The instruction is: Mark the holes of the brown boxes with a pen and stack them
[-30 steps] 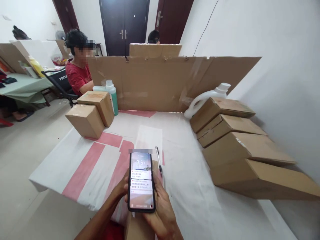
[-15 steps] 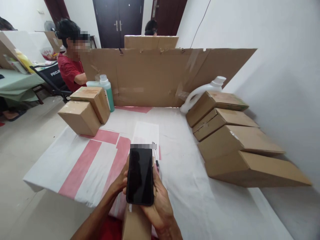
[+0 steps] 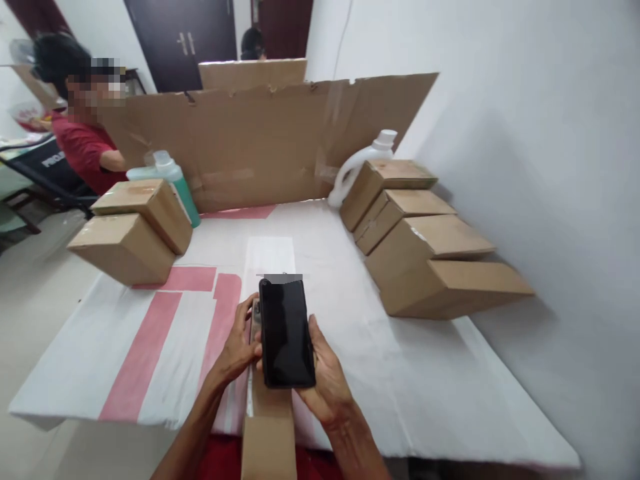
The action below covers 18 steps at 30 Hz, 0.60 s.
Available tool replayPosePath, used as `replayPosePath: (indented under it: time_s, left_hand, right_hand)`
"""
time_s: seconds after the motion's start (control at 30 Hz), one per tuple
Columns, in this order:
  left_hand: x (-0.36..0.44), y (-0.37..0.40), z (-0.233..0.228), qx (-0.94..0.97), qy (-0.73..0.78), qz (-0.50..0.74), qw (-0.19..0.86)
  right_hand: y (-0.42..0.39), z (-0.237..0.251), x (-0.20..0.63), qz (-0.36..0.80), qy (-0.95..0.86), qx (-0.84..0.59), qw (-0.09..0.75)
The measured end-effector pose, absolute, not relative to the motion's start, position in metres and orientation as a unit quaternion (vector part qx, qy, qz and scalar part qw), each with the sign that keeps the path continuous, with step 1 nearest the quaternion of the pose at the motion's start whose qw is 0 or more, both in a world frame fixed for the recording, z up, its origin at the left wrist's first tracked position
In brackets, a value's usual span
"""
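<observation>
A black smartphone point(image 3: 287, 333) with a dark screen lies in my right hand point(image 3: 327, 377), which is closed round it from the right and below. My left hand point(image 3: 240, 347) is just left of the phone, fingers curled against a narrow brownish thing point(image 3: 257, 317) with dark round spots. The phone covers most of that thing, so its kind does not show. Under the phone, a cardboard box point(image 3: 270, 440) stands at the near table edge, close to my body.
Several cardboard boxes point(image 3: 415, 243) lean in a row at right, before a white jug point(image 3: 370, 157). Two boxes point(image 3: 120, 243) and a green bottle point(image 3: 185, 193) stand at left. A cardboard panel point(image 3: 260, 140) closes the back. A person in red point(image 3: 87, 143) sits beyond.
The view has swung to the right, with the table and boxes shifting left. My left hand has come out further from behind the phone, and its fingers show more. The smartphone stays in my right hand.
</observation>
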<state>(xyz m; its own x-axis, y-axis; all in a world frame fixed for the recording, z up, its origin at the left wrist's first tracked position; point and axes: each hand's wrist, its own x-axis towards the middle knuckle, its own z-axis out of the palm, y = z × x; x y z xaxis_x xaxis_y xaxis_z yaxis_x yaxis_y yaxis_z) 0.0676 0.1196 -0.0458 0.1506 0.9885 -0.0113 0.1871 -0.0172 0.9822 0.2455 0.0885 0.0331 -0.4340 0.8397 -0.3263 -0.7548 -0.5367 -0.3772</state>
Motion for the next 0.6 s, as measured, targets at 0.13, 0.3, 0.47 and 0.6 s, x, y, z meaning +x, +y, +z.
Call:
replayPosePath:
  time_s: [0.13, 0.3, 0.47, 0.6]
  left_hand:
    - [0.066, 0.122, -0.040, 0.571, 0.495, 0.394, 0.523]
    - [0.066, 0.123, -0.039, 0.572, 0.500, 0.394, 0.518]
    - [0.068, 0.122, -0.039, 0.575, 0.499, 0.399, 0.511]
    - [0.065, 0.119, -0.043, 0.563, 0.490, 0.446, 0.493]
  right_hand:
    - [0.110, 0.010, 0.284, 0.735, -0.174, -0.365, 0.544]
    - [0.143, -0.046, 0.333, 0.470, -0.377, -0.622, 0.500]
    - [0.153, -0.076, 0.349, 0.339, -0.430, -0.725, 0.419]
    - [0.146, -0.079, 0.345, 0.267, -0.468, -0.767, 0.348]
